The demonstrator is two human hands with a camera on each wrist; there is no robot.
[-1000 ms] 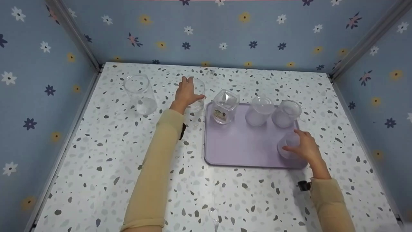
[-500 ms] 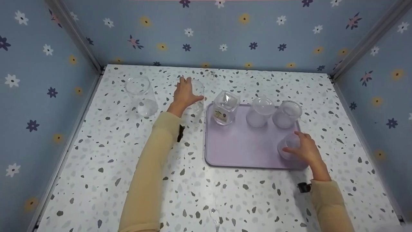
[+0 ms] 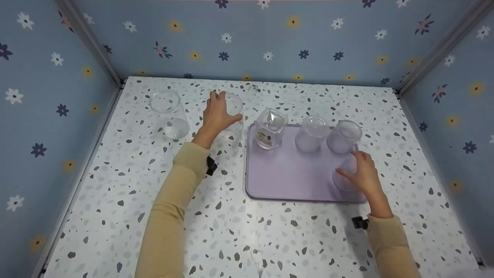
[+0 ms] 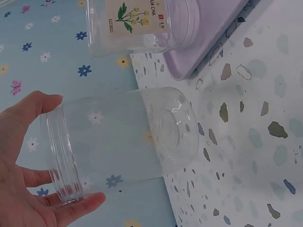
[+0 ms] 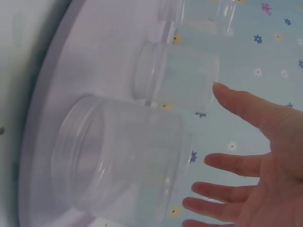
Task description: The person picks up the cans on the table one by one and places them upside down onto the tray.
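My left hand [image 3: 218, 114] grips a clear jar [image 3: 236, 104] that stands on the table left of the tray. In the left wrist view, thumb and fingers curl round the threaded mouth of this jar, its base at the table. My right hand [image 3: 366, 173] is spread above a clear jar [image 3: 342, 180] at the tray's front right corner. A gap shows in the right wrist view between the spread fingers [image 5: 232, 165] and that jar, which stands mouth down.
Along the back of the purple tray [image 3: 285, 181] stand a jar with a label [image 3: 266, 135] and two plain jars, the middle jar [image 3: 308, 139] and the right jar [image 3: 343, 137]. A larger clear jar [image 3: 175, 125] stands at far left. Flowered panels [image 3: 262, 42] enclose the table.
The left hand and its jar have shifted slightly left. My right hand has risen a little from the front right jar, with its fingers spread wider.
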